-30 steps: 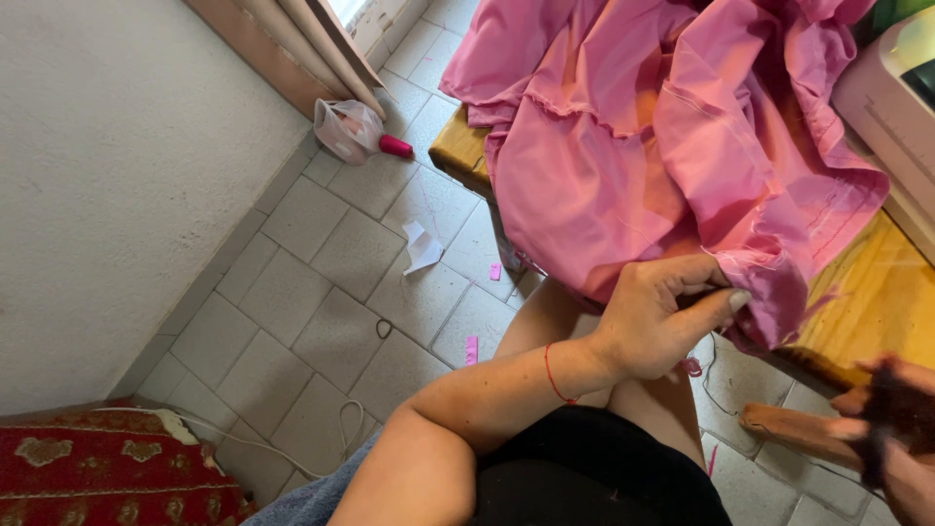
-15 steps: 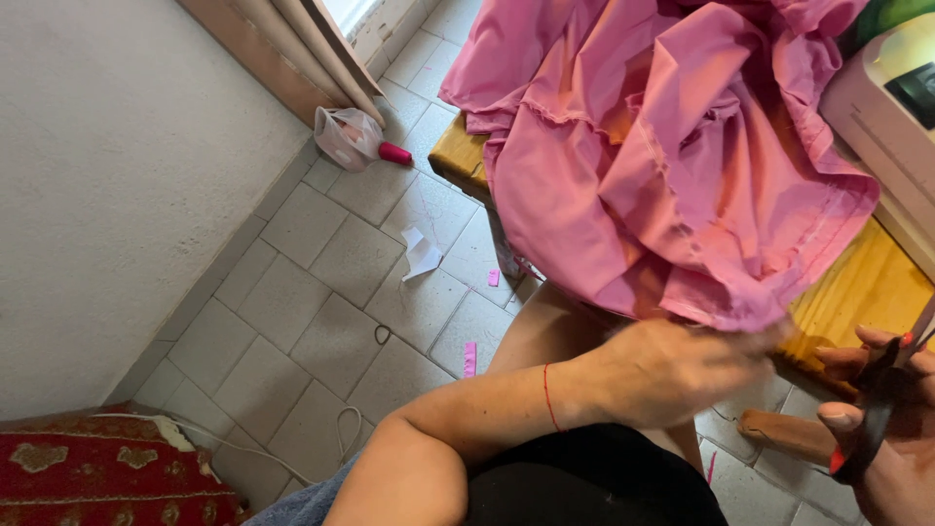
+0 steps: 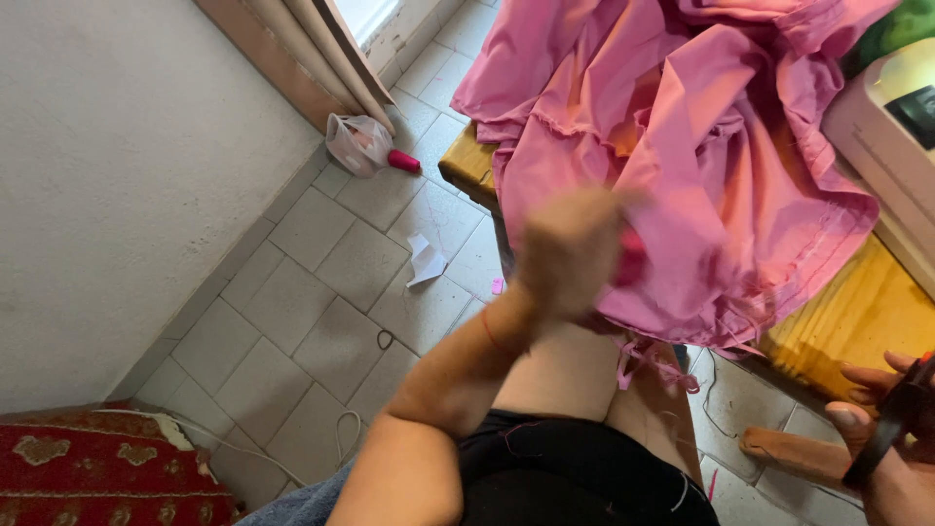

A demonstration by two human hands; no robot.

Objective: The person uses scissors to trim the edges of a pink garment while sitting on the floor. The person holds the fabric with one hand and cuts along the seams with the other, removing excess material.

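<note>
My left hand (image 3: 575, 248) is raised in front of the pink fabric (image 3: 701, 156), blurred by motion; the fingers look curled against the cloth's lower edge, but I cannot tell whether they actually grip it. A thin red thread circles that wrist. The fabric is 1 large gathered piece, heaped on the yellow wooden bench (image 3: 847, 317) and hanging over its near edge above my lap, with a few loose pink strips dangling from the hem.

My right hand (image 3: 891, 429) sits low at the right edge of view, closed around 1 pair of black-handled scissors (image 3: 891, 419), well apart from the fabric.

On the bench beyond the fabric stands 1 cream-coloured sewing machine (image 3: 877, 117), only partly in view. On the tiled floor (image 3: 292, 321) I count 1 white plastic bag (image 3: 355, 141) by the curtain, 1 pink thread spool (image 3: 402, 162) touching it, 1 scrap of white paper (image 3: 425, 259), 1 small pink scrap (image 3: 497, 285) and 1 white cable (image 3: 341, 433). A red patterned rug (image 3: 97, 477) lies at the lower left.
</note>
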